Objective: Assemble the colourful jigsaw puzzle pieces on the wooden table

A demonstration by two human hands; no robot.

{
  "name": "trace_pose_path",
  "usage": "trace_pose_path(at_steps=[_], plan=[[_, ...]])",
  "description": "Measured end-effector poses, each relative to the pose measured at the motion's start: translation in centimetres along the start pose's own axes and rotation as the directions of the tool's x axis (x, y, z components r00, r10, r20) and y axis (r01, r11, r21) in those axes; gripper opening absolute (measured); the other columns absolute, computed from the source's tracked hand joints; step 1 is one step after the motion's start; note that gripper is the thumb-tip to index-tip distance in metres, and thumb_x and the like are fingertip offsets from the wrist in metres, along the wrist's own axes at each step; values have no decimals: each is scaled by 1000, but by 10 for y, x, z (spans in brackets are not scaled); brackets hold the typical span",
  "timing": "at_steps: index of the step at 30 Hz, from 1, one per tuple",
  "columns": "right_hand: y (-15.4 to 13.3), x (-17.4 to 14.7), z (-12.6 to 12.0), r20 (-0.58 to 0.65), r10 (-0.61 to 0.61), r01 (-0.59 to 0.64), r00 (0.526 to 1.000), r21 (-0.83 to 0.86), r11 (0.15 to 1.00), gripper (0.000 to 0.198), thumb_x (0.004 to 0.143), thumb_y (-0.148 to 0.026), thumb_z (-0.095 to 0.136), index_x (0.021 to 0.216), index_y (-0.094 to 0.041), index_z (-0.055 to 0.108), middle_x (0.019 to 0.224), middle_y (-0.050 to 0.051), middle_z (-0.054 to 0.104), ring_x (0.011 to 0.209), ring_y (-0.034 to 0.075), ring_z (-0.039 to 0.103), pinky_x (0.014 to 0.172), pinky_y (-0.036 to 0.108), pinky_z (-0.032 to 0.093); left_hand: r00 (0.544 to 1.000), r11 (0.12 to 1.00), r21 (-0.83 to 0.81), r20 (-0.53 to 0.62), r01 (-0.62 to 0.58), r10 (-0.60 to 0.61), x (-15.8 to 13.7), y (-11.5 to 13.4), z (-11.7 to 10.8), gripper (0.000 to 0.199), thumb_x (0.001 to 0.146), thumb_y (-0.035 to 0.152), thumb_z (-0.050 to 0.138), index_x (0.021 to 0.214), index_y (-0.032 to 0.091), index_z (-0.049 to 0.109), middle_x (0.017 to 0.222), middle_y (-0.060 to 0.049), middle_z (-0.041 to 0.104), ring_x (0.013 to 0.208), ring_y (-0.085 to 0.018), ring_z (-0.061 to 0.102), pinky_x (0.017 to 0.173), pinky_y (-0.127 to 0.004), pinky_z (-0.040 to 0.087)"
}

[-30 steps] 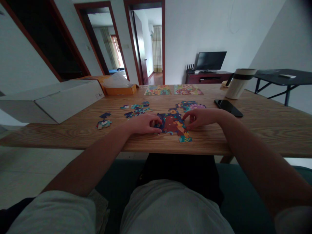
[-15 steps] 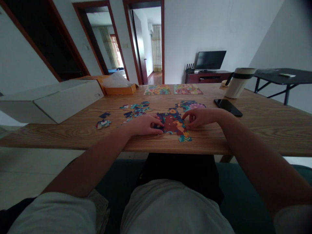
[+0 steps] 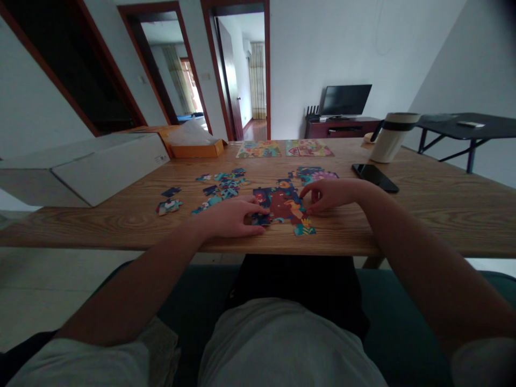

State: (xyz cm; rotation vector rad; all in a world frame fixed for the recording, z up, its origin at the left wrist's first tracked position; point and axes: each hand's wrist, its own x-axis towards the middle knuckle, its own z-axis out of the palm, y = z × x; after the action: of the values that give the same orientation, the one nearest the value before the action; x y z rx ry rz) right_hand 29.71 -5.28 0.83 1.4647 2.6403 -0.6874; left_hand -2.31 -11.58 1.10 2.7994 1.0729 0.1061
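A partly joined jigsaw puzzle (image 3: 281, 204), with a brown figure on dark blue, lies flat near the table's front edge. At its left lower side, my left hand (image 3: 229, 217) has a dark puzzle piece (image 3: 260, 220) between thumb and fingers. My right hand (image 3: 334, 192) rests at the puzzle's right edge, its curved fingers apart and their tips touching or close to the edge. A green piece with a yellow leaf (image 3: 305, 228) sticks out at the bottom. Farther back, a joined section with a pink flower (image 3: 322, 176) adjoins the puzzle.
Loose puzzle pieces (image 3: 226, 185) are spread left of the puzzle, with a few more (image 3: 169, 206) farther left. Two picture sheets (image 3: 309, 148) lie at the back. A white box (image 3: 116, 166) and tissue box (image 3: 197, 150) stand left; a phone (image 3: 375, 178) and cup (image 3: 393, 141) are right.
My left hand has drawn slightly left and toward me, uncovering more of the puzzle's left side and the dark piece. My right hand has stayed at the right edge.
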Motion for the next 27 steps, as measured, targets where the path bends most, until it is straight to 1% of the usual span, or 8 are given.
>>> trace_pose_path(at_steps=[3, 6, 12, 17, 19, 21, 23, 27], plan=[[2, 1, 1, -8, 0, 0, 1000, 4, 1000, 76, 69, -67, 74, 130, -23, 67, 101, 8, 74, 88, 28, 69, 77, 37, 51, 999, 1000, 18, -40, -10, 11, -11, 5, 1, 36, 93, 29, 58, 127, 29, 71, 127, -6, 67, 113, -23, 64, 102, -32, 45], [3, 1, 2, -17, -10, 10, 1000, 10, 1000, 75, 70, -67, 74, 130, -23, 67, 100, 8, 74, 87, 28, 69, 76, 36, 51, 998, 999, -8, -50, -36, 36, -11, 4, -2, 40, 90, 14, 52, 122, 27, 73, 119, -4, 71, 108, -20, 66, 102, -33, 46], [2, -1, 0, -3, -10, 10, 1000, 11, 1000, 74, 71, -64, 74, 131, -22, 67, 102, 8, 74, 85, 26, 69, 76, 35, 51, 975, 969, -190, -191, -155, 118, 10, -9, -4, 27, 85, 8, 53, 82, 20, 77, 127, -6, 68, 115, -18, 65, 106, -33, 46], [3, 0, 1, -12, 2, -2, 1000, -6, 1000, 74, 71, -65, 74, 131, -24, 67, 102, 8, 74, 86, 27, 69, 76, 36, 51, 972, 951, -267, -210, -156, 101, 5, -1, -4, 26, 82, 9, 55, 90, 21, 76, 122, -4, 70, 115, -19, 64, 106, -34, 46], [4, 0, 1, -11, -4, 4, 1000, -2, 1000, 76, 70, -67, 74, 132, -23, 66, 102, 8, 74, 87, 27, 69, 77, 36, 50, 986, 952, -279, -142, -123, 86, -3, 8, -4, 24, 85, 11, 54, 94, 22, 74, 118, -3, 72, 112, -19, 65, 103, -32, 46], [4, 0, 0, -1, -7, 7, 1000, 5, 1000, 78, 70, -68, 74, 132, -23, 66, 102, 9, 74, 87, 27, 69, 77, 36, 51, 997, 955, -288, -54, -67, 54, -10, 15, -5, 24, 88, 12, 52, 97, 22, 72, 107, -1, 74, 101, -17, 68, 95, -29, 49], [5, 1, 0, 3, -8, 8, 1000, 6, 1000, 77, 70, -69, 73, 132, -24, 66, 101, 8, 74, 87, 27, 69, 78, 37, 51, 1000, 958, -285, -18, -6, 1, -14, 15, -5, 24, 88, 13, 50, 97, 22, 70, 99, 0, 74, 92, -16, 68, 88, -27, 50], [5, 5, 4, -31, -24, 24, 999, 1, 1000, 74, 70, -71, 72, 129, -25, 67, 101, 8, 74, 88, 28, 68, 77, 37, 51, 994, 960, -274, -72, 61, -84, -11, 4, -5, 22, 85, 14, 51, 96, 22, 68, 96, 0, 73, 88, -17, 67, 81, -27, 50]])
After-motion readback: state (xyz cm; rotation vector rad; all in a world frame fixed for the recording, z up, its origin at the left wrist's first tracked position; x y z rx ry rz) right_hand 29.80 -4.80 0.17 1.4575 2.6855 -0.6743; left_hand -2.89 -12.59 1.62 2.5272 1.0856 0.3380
